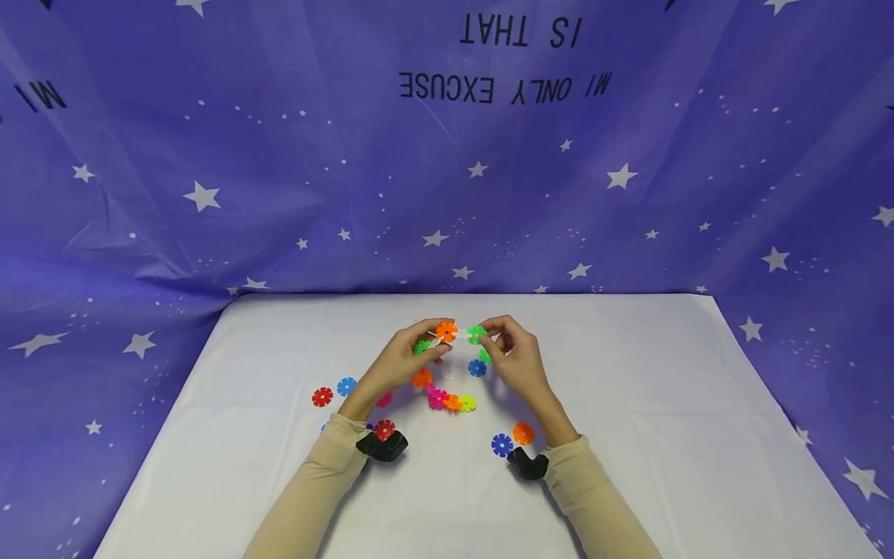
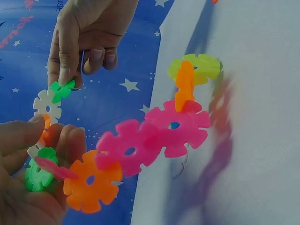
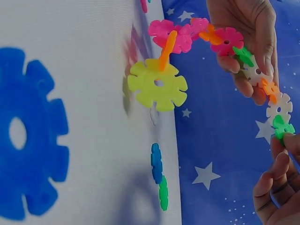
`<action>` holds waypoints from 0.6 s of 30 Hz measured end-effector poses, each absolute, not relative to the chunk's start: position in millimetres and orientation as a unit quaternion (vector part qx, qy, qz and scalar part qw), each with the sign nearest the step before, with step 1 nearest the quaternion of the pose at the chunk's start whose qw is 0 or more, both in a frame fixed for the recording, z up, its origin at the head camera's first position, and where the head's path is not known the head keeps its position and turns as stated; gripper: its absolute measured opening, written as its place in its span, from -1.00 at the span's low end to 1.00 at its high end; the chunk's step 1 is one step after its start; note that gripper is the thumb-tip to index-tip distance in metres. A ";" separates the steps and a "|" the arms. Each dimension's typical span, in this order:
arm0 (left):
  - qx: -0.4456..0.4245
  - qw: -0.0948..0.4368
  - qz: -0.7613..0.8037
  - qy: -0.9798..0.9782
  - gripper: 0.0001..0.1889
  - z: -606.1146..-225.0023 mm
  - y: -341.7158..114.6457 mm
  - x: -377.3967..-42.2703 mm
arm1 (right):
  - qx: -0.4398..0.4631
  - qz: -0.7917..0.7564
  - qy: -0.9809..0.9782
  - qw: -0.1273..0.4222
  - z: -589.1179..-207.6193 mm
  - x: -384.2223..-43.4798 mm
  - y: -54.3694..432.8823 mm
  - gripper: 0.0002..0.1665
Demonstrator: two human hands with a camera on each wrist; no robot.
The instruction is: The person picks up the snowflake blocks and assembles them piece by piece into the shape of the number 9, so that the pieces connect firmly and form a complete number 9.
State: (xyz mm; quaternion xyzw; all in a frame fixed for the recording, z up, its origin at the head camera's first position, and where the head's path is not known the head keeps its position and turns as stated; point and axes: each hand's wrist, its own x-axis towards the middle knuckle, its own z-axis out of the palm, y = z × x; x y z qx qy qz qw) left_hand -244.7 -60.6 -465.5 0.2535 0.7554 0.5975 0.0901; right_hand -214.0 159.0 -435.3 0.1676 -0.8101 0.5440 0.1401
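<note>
A curved chain of notched flower-shaped plastic discs hangs between both hands over the table. My left hand grips it near a small orange disc and a white disc. With thumb and fingers, my right hand pinches the green disc at the chain's upper end, joined to another white disc. Past the left hand, the chain runs down through a larger orange disc and pink discs to a yellow disc at its other end.
On the white table, a blue disc and a green one lie below my right hand. Red and light blue discs sit by the left forearm, dark blue and orange ones by the right wrist. A starry purple cloth hangs behind.
</note>
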 end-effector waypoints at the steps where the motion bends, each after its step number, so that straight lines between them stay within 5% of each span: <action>1: 0.254 0.092 0.600 0.753 -0.53 -465.9 -60.8 -244.7 | 0.168 0.544 -0.810 0.140 -435.3 -213.7 159.0 -0.83; 18: 0.227 0.109 0.613 0.749 -0.60 -452.4 -54.0 -237.6 | 0.189 0.544 -0.805 0.145 -431.6 -213.6 156.6 -0.83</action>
